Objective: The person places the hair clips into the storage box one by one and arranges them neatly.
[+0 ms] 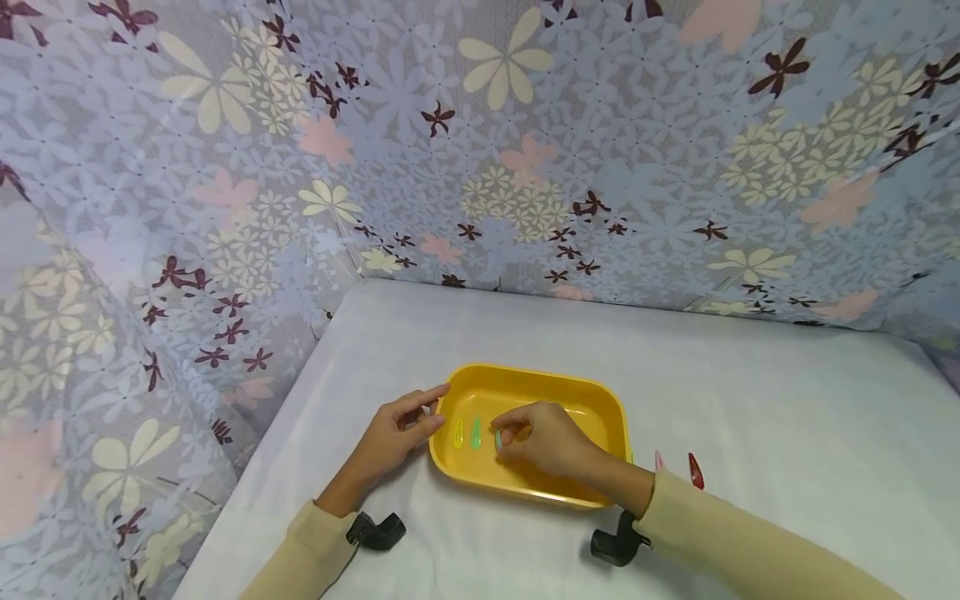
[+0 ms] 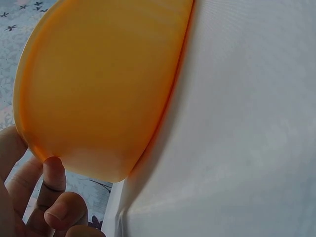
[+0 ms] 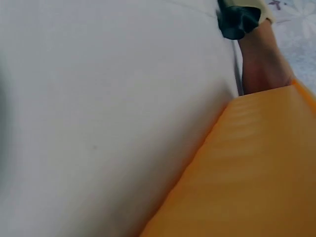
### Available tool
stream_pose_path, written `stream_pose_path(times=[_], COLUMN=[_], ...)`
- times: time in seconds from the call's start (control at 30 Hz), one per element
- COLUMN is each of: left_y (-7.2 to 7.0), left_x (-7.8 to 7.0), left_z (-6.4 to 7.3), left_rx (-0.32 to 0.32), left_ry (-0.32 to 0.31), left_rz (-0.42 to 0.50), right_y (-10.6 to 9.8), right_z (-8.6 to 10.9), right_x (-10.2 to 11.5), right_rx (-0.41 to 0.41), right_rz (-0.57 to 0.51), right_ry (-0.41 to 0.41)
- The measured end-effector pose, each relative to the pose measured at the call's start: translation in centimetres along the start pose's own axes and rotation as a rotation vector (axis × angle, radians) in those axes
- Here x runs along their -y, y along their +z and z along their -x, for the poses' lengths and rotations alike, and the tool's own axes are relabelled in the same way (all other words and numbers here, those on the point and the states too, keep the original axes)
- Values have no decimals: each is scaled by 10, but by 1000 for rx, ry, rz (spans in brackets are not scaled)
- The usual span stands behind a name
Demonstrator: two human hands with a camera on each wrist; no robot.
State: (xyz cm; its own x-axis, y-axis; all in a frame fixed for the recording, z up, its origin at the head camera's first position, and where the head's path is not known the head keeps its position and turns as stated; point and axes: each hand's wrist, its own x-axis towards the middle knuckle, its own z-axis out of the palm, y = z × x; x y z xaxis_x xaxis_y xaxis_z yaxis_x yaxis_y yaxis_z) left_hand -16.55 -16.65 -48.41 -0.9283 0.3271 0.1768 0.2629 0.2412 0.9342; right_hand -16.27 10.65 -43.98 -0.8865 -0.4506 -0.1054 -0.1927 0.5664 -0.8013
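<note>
A yellow tray [image 1: 525,492] stands on the white-covered table. My left hand [image 1: 401,429] holds its left end, thumb and forefinger at the rim; the left wrist view shows fingertips [image 2: 54,165] against the outer wall. Inside, a yellow snap hair clip [image 1: 458,434] and a green hair clip [image 1: 476,433] lie side by side on the left part of the floor. Just right of them my right hand [image 1: 543,442] pinches a pale blue-green hair clip [image 1: 498,439], low over the tray floor. In the right wrist view the tray wall [image 3: 247,173] hides the right hand's fingers.
Right of the tray, a red hair clip [image 1: 696,471] and a pink hair clip [image 1: 659,461] lie on the white cloth [image 1: 787,433], the pink one partly behind the right sleeve [image 1: 720,525]. Flowered fabric [image 1: 450,167] hangs along the back and left of the table.
</note>
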Motion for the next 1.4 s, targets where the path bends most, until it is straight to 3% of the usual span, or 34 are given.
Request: stream_pose_path(times=[0.23,0.47,0.63,0.93,1.13,1.4], left_y=[-2,-1,0,0,2,2], left_x=[-2,-1,-3,-1,0,1], left_z=[2,1,1,0,-3,-1], left_rx=[-1,8,7,9,5,1], left_ry=[3,14,-3,2,-7,-6], left_rz=[6,-1,5,17,18,11], right_y=[4,8,9,8,-6,-53], right_z=[-8,-7,-6,-6,2,42], right_x=[-3,-6,-6,-5,3,4], right_rx=[-16,-15,-29,-79,-210,-312], right_rz=[23,127,163,115,-9,-93], right_ry=[-19,-84,-86,-59,9,-80])
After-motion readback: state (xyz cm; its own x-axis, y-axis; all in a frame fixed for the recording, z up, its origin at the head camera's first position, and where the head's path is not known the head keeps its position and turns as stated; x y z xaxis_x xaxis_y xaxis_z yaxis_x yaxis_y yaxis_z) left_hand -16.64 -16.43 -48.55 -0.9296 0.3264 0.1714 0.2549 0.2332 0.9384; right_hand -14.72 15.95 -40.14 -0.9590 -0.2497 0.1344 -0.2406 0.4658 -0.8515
